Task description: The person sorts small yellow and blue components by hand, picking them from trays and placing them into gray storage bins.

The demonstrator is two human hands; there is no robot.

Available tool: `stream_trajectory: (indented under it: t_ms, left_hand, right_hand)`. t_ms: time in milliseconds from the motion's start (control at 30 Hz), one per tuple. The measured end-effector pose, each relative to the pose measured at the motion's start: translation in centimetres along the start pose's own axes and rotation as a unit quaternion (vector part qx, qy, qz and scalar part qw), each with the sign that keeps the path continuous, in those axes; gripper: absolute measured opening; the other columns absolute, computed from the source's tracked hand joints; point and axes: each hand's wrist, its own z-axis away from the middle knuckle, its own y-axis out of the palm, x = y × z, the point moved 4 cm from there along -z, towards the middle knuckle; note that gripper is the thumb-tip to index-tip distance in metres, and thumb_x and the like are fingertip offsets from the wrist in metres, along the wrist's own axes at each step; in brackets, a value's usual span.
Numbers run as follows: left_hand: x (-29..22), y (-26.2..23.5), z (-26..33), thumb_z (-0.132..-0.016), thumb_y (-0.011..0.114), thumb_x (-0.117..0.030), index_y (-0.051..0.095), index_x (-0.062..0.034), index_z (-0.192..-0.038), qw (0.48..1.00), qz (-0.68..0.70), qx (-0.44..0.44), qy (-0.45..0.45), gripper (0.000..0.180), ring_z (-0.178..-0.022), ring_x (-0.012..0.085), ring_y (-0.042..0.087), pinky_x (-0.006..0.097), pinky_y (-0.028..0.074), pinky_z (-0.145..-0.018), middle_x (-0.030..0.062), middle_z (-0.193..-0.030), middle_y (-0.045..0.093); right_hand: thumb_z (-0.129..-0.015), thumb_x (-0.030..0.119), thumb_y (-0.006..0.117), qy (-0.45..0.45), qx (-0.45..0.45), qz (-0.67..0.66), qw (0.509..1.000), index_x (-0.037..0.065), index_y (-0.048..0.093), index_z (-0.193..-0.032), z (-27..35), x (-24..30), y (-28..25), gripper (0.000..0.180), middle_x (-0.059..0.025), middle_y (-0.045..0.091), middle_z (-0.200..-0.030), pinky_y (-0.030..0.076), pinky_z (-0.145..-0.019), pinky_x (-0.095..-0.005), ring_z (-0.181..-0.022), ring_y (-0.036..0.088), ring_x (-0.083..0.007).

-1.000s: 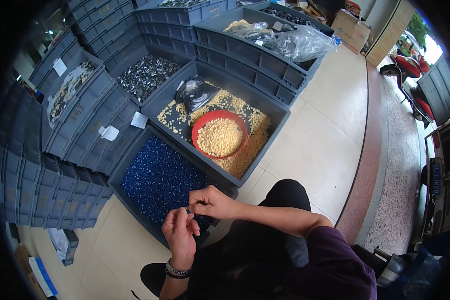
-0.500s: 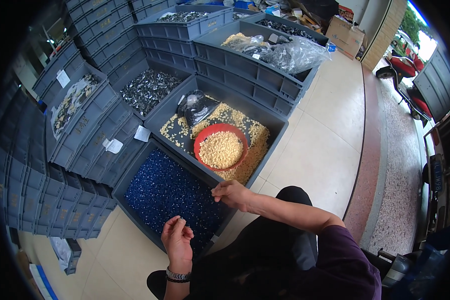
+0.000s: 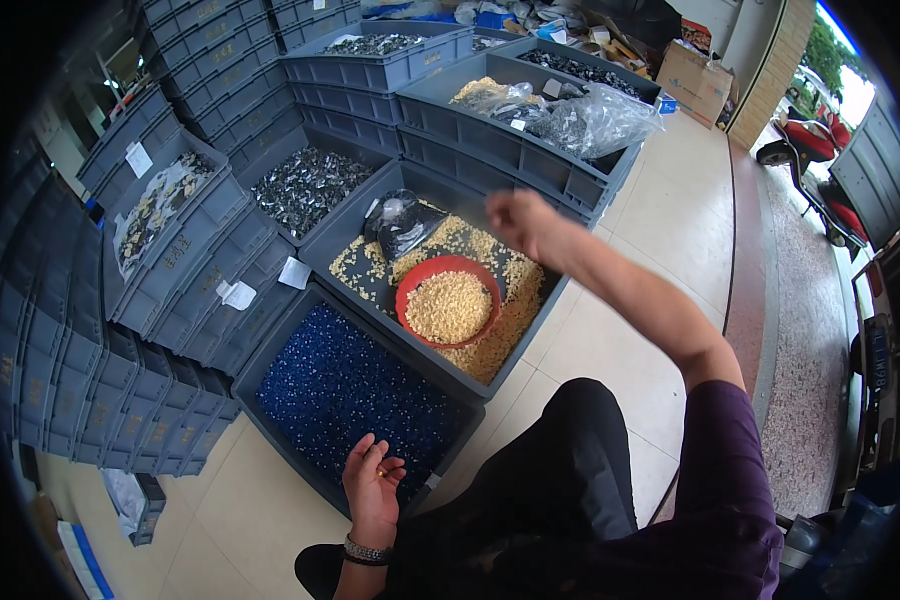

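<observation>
My left hand (image 3: 373, 485) hovers over the near edge of a grey crate of small dark blue pieces (image 3: 345, 385). Its fingers are bent together, with a tiny yellowish spot showing between them, too small to name. My right hand (image 3: 525, 225), smeared by motion, is above the far right side of another grey crate (image 3: 410, 355). Its fingers look curled, but whether they hold anything is not visible. In that crate a red bowl (image 3: 406, 275) holds a heap of small cream-coloured pieces (image 3: 450, 308). Behind the bowl lies a clear plastic bag of black pieces (image 3: 402, 225).
Stacked grey crates (image 3: 200, 250) rise at the left. A crate of dark shiny pieces (image 3: 310, 185) stands beyond. Plastic bags (image 3: 590, 120) fill a crate at the back. A cardboard box (image 3: 695, 82) is far right; a red scooter (image 3: 810, 140) stands outside.
My right hand has moved up and away from the blue pieces, past the bowl to the crate's far right side. My left hand has shifted slightly right and its fingers have loosened a little.
</observation>
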Motion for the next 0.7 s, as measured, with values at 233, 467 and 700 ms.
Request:
stream_trajectory:
  t_ms: [233,467,700]
  left_hand:
    - [1.3,-0.8,1.5,-0.091,0.053,-0.010,0.055,-0.0062,-0.110,1.000,-0.011,0.011,-0.024,0.020,-0.072,0.0156,0.061,0.027,0.049,-0.061,0.0053,-0.094,0.062]
    - [0.3,-0.4,1.8,-0.091,0.056,-0.010,0.059,-0.0058,-0.104,0.998,-0.050,-0.007,-0.028,0.014,-0.071,0.0126,0.060,0.025,0.049,-0.063,0.0040,-0.089,0.063]
    - [1.3,-1.9,1.6,-0.092,0.056,-0.010,0.060,-0.0061,-0.101,0.998,-0.051,0.013,-0.024,0.011,-0.069,0.0113,0.059,0.024,0.047,-0.062,0.0029,-0.087,0.064]
  right_hand:
    - [-0.090,0.043,0.056,-0.096,-0.097,-0.060,0.989,0.005,0.058,-0.095,-9.3,11.2,-4.0,0.038,-0.0037,0.056,-0.069,0.028,-0.040,-0.0268,-0.052,0.046,-0.0100]
    - [-0.089,0.045,0.058,0.056,0.031,0.163,0.984,0.010,0.068,-0.081,-9.9,-9.9,-0.4,0.038,0.0034,0.049,-0.061,0.028,-0.046,-0.0255,-0.050,0.036,-0.0089]
    - [-0.083,0.035,0.064,0.044,-0.028,0.437,0.898,-0.002,0.064,-0.103,-11.2,-30.4,0.9,0.042,-0.0097,0.064,-0.082,0.050,-0.061,-0.0336,-0.071,0.061,-0.0212]
